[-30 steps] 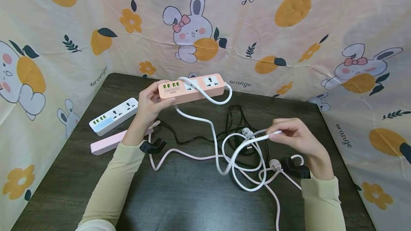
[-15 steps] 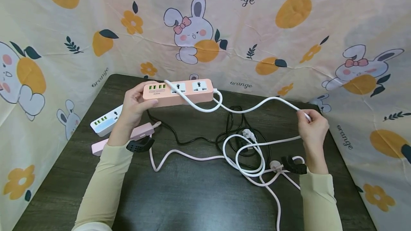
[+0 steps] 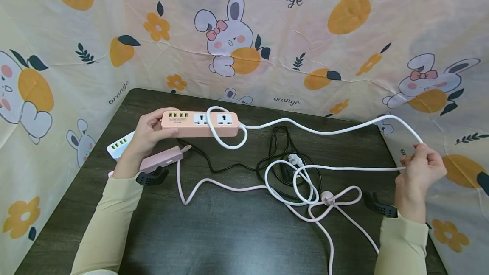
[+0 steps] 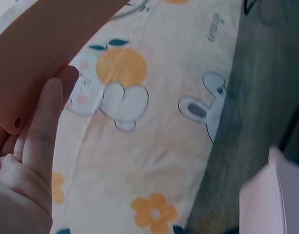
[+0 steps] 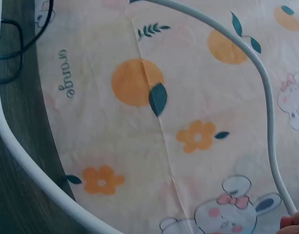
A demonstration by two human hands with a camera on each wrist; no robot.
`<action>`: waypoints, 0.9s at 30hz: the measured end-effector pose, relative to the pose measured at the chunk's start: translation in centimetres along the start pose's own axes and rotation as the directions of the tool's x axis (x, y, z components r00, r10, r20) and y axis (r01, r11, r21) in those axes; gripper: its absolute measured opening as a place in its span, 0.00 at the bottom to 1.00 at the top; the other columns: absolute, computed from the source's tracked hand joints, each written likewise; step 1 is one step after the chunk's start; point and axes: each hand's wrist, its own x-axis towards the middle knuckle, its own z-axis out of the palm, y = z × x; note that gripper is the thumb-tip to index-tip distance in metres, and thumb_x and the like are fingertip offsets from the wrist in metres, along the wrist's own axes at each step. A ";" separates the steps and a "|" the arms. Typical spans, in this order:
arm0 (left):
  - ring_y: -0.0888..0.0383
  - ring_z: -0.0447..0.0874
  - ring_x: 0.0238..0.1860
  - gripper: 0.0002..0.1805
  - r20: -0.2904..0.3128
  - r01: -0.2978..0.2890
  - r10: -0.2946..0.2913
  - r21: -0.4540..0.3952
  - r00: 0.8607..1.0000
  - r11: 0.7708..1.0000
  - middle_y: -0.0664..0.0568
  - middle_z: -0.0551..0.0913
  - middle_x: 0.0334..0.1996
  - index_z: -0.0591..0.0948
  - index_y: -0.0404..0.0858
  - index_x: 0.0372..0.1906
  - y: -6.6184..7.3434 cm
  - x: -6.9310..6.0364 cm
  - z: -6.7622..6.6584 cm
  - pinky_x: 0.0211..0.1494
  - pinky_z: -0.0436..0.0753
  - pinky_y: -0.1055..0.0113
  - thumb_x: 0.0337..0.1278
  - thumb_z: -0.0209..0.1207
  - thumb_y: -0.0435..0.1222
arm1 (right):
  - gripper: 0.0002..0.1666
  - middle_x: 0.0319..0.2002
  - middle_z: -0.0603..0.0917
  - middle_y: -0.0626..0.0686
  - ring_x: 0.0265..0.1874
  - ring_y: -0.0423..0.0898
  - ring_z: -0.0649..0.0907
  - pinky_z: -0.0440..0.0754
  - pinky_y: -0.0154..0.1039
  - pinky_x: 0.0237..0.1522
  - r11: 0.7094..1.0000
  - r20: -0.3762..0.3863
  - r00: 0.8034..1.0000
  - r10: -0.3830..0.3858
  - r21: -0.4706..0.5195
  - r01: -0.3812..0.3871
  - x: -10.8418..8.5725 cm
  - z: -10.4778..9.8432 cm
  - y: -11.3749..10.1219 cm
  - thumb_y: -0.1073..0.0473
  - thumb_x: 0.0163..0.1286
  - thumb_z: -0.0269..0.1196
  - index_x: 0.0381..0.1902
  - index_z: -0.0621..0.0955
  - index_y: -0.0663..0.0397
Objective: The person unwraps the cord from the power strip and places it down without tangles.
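My left hand (image 3: 143,139) grips the left end of a peach power strip (image 3: 187,132), raised over the table's back left. In the left wrist view, the fingers lie along the underside of the power strip (image 4: 42,53). From its right end a white cord (image 3: 321,133) runs to the far right, with one loop hanging over the sockets. Out past the table's right edge, my right hand (image 3: 422,171) pinches that cord. Only some fingertips (image 5: 294,226) appear in the right wrist view. The cord leads back from there to loose coils by a white plug (image 3: 295,160).
A white power strip (image 3: 117,147) and a pink power strip (image 3: 162,159) lie at the left, partly behind my left arm. A black cord (image 3: 234,165) tangles beneath the white coils. The pink cord (image 3: 221,186) crosses the table towards a pale plug (image 3: 327,197).
My right hand has moved far right, drawing the white cord out from the coils. My left hand has shifted left and lower with the peach power strip.
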 end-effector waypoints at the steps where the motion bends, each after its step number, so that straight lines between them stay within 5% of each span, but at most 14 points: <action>1: 0.61 0.80 0.41 0.25 -0.015 0.013 -0.013 0.006 1.000 1.000 0.47 0.80 0.43 0.80 0.36 0.48 -0.1 -0.1 -0.3 0.41 0.81 0.73 0.44 0.56 0.13 | 0.08 0.19 0.69 0.52 0.08 0.41 0.65 0.68 0.28 0.14 1.000 -0.019 1.000 0.010 0.014 -0.009 0.3 -0.3 -0.2 0.68 0.63 0.60 0.24 0.80 0.66; 6: 0.63 0.82 0.39 0.21 -0.145 0.048 -0.037 0.068 0.989 0.997 0.52 0.82 0.40 0.79 0.36 0.48 -0.6 -0.5 -1.8 0.38 0.80 0.76 0.48 0.59 0.17 | 0.07 0.21 0.67 0.52 0.08 0.44 0.64 0.67 0.31 0.13 0.992 -0.109 0.987 0.118 0.066 -0.111 1.2 -1.9 -1.0 0.67 0.64 0.60 0.27 0.80 0.66; 11: 0.66 0.82 0.35 0.19 -0.287 0.101 -0.060 0.131 0.956 0.986 0.54 0.80 0.38 0.77 0.33 0.48 -1.3 -0.6 -2.7 0.36 0.80 0.77 0.48 0.62 0.21 | 0.06 0.19 0.65 0.52 0.09 0.45 0.64 0.66 0.34 0.13 0.974 -0.127 0.969 0.211 0.116 -0.197 1.5 -2.9 -1.1 0.65 0.64 0.61 0.30 0.79 0.65; 14: 0.68 0.81 0.35 0.20 -0.372 0.184 -0.102 0.191 0.923 0.964 0.56 0.79 0.38 0.77 0.32 0.50 -1.6 -0.8 -3.1 0.37 0.79 0.80 0.49 0.65 0.25 | 0.07 0.18 0.65 0.51 0.09 0.45 0.63 0.65 0.34 0.13 0.970 -0.122 0.967 0.222 0.125 -0.207 1.6 -3.4 -0.9 0.65 0.64 0.61 0.30 0.78 0.66; 21: 0.72 0.77 0.36 0.26 -0.558 0.428 -0.227 0.259 0.798 0.866 0.66 0.78 0.35 0.76 0.36 0.56 -2.1 -1.3 -4.0 0.35 0.75 0.84 0.49 0.67 0.36 | 0.08 0.12 0.68 0.51 0.08 0.43 0.63 0.59 0.33 0.12 0.981 -0.116 0.975 0.189 0.074 -0.181 1.9 -4.4 -0.4 0.69 0.62 0.60 0.24 0.79 0.67; 24: 0.71 0.75 0.37 0.29 -0.578 0.475 -0.255 0.268 0.775 0.838 0.69 0.77 0.36 0.75 0.36 0.58 -2.3 -1.6 -4.2 0.35 0.74 0.84 0.49 0.67 0.38 | 0.10 0.08 0.68 0.53 0.05 0.44 0.64 0.59 0.33 0.09 0.984 -0.108 0.980 0.170 0.077 -0.162 1.9 -4.7 0.0 0.71 0.60 0.62 0.20 0.78 0.69; 27: 0.70 0.73 0.39 0.29 -0.578 0.488 -0.258 0.284 0.774 0.826 0.69 0.76 0.37 0.75 0.37 0.58 -2.7 -1.8 -4.2 0.36 0.74 0.83 0.49 0.67 0.40 | 0.10 0.08 0.70 0.54 0.05 0.44 0.64 0.60 0.33 0.08 0.981 -0.085 0.979 0.186 0.072 -0.180 1.7 -5.0 0.3 0.73 0.59 0.62 0.18 0.79 0.70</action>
